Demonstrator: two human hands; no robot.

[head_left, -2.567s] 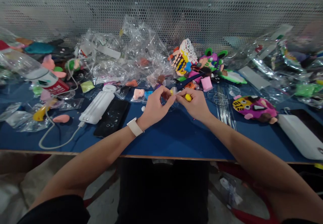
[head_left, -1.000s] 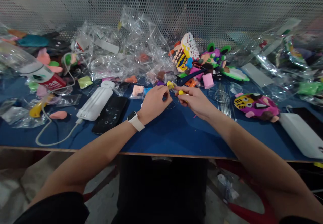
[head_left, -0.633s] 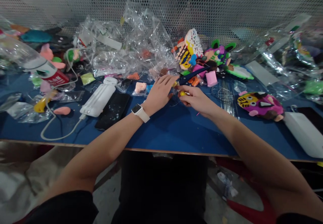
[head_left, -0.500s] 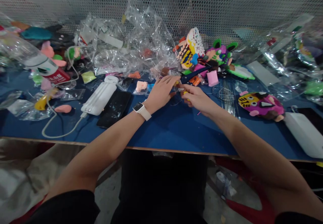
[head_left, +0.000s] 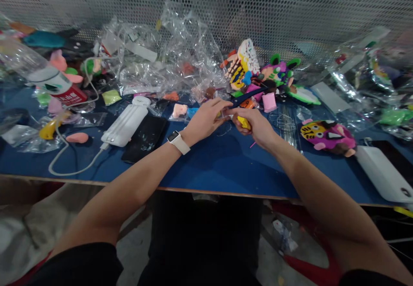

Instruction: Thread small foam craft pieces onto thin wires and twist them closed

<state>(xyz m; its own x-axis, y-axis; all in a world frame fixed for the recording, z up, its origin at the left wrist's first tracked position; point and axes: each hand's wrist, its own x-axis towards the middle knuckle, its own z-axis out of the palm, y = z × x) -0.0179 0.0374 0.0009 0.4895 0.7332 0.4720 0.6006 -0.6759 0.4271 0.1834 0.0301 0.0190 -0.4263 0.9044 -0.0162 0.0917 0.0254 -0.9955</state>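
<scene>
My left hand [head_left: 210, 119], with a pale watch [head_left: 179, 142] on the wrist, closes its fingers on a small clear plastic packet [head_left: 222, 113] showing a bit of yellow. Right beside it, my right hand [head_left: 258, 126] is curled around a lump of yellow clay [head_left: 244, 122]. Its thumb and forefinger reach to the packet and touch or nearly touch the left fingertips. Just beyond the hands lies a dark blue long-handled tool [head_left: 247, 97], its kind unclear. A pink clay block [head_left: 269, 102] sits right of it.
Crumpled clear bags [head_left: 187, 49] lie along the perforated metal panel [head_left: 206, 2]. A white power bank [head_left: 125, 124] and a dark phone [head_left: 145, 137] are at left. Decorated clay masks [head_left: 329, 135] and a white device [head_left: 383, 172] stand at right on the blue table [head_left: 209, 170].
My right hand has turned slightly, so more of the yellow clay shows in its grip. Both hands stay together at the plastic packet. The view has shifted a little.
</scene>
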